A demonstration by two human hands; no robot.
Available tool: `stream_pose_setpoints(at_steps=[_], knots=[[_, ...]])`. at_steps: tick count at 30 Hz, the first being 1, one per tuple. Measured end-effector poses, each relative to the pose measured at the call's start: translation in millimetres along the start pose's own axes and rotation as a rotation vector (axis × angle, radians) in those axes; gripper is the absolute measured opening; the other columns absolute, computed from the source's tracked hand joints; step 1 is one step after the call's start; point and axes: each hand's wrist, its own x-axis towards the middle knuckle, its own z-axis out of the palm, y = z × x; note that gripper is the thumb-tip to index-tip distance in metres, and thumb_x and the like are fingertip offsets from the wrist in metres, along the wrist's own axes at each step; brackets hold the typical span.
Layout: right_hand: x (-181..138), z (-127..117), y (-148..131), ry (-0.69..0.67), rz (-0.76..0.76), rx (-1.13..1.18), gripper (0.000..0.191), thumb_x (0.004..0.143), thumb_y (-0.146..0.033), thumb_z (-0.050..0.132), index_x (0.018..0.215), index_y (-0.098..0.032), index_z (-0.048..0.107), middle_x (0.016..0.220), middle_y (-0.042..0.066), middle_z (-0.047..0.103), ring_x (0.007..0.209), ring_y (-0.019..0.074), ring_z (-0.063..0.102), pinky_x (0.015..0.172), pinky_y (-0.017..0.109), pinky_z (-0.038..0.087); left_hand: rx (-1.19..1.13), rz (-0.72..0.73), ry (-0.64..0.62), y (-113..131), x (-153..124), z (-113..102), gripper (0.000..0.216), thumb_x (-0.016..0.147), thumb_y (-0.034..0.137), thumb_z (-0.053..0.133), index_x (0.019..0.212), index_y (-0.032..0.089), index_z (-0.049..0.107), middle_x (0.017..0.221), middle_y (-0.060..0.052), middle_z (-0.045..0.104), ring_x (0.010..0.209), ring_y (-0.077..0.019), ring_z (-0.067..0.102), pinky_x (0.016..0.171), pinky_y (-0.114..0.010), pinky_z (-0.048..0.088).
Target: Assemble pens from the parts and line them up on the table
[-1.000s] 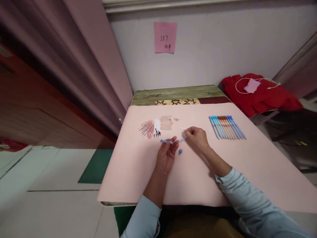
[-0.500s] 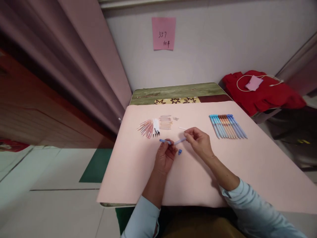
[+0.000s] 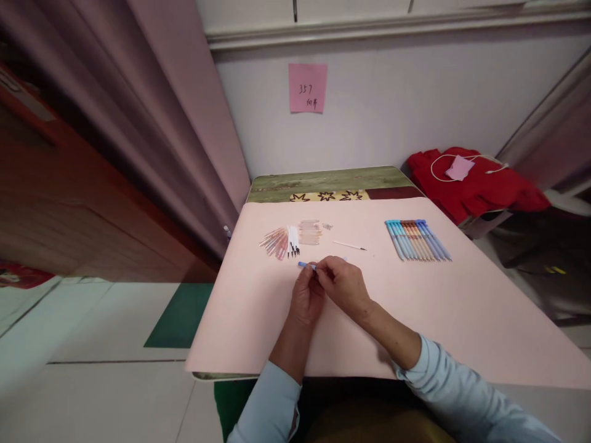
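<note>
My left hand point(image 3: 308, 297) is closed, pinching a short blue pen barrel piece point(image 3: 302, 264) between thumb and fingers. My right hand point(image 3: 346, 284) is closed too, its fingertips meeting the left ones at the right end of that piece. Whatever those right fingers grip is hidden. A white pen refill point(image 3: 349, 245) with a dark tip lies just beyond the right hand. To the left of it are a bunch of white refills point(image 3: 293, 240), clear pinkish barrels point(image 3: 277, 242) fanned out, and a stack of pale clear pieces point(image 3: 309, 231).
A row of finished-looking pens point(image 3: 418, 240) in blue, brown and violet lies at the right. Tiny parts point(image 3: 327, 226) sit near the pale pieces. The pink sheet point(image 3: 249, 320) covers the table. A red cloth point(image 3: 480, 191) with a white cable is beyond the right edge.
My right hand has moved left to meet my left hand. The white refill near its fingers now lies on the sheet. The small blue clip piece is out of sight. The view has tilted up.
</note>
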Motion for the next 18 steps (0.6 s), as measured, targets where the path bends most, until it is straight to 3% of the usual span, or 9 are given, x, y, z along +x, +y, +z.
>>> stream_pose_setpoints(at_steps=[5, 9, 15, 18], knots=[[-7, 6, 3, 0.028, -0.027, -0.054, 0.014, 0.092, -0.027, 0.052, 0.087, -0.023, 0.064, 0.088, 0.004, 0.07, 0.078, 0.0173, 0.062, 0.07, 0.026, 0.042, -0.018, 0.005, 0.033, -4, -8, 6, 0.009, 0.082, 0.02, 0.072, 0.084, 0.012, 0.068, 0.084, -0.003, 0.071, 0.08, -0.0111, 0.068, 0.083, -0.022, 0.052], [-11, -1, -2, 0.018, 0.042, 0.088, 0.008, 0.087, -0.027, 0.061, 0.085, -0.024, 0.068, 0.081, 0.002, 0.072, 0.071, 0.016, 0.063, 0.068, 0.027, 0.044, -0.045, -0.039, 0.068, -8, -22, 17, 0.012, 0.087, 0.022, 0.068, 0.082, 0.011, 0.068, 0.083, -0.005, 0.072, 0.078, -0.0114, 0.069, 0.077, -0.021, 0.053], [-8, -28, -10, -0.241, 0.286, 0.539, 0.018, 0.074, -0.038, 0.076, 0.077, -0.022, 0.069, 0.061, 0.0, 0.067, 0.053, 0.0138, 0.059, 0.052, 0.024, 0.045, -0.11, -0.093, 0.063, -10, -50, 27, 0.008, 0.088, 0.018, 0.066, 0.082, 0.012, 0.069, 0.081, -0.004, 0.072, 0.071, -0.0094, 0.067, 0.069, -0.019, 0.054], [-11, -41, -6, -0.34, 0.317, 0.585, 0.023, 0.072, -0.04, 0.078, 0.074, -0.02, 0.067, 0.058, 0.0, 0.065, 0.053, 0.0139, 0.06, 0.052, 0.024, 0.046, -0.14, -0.173, 0.081, -15, -65, 24, 0.007, 0.087, 0.017, 0.067, 0.083, 0.012, 0.069, 0.074, -0.003, 0.07, 0.063, -0.0075, 0.063, 0.062, -0.018, 0.052]])
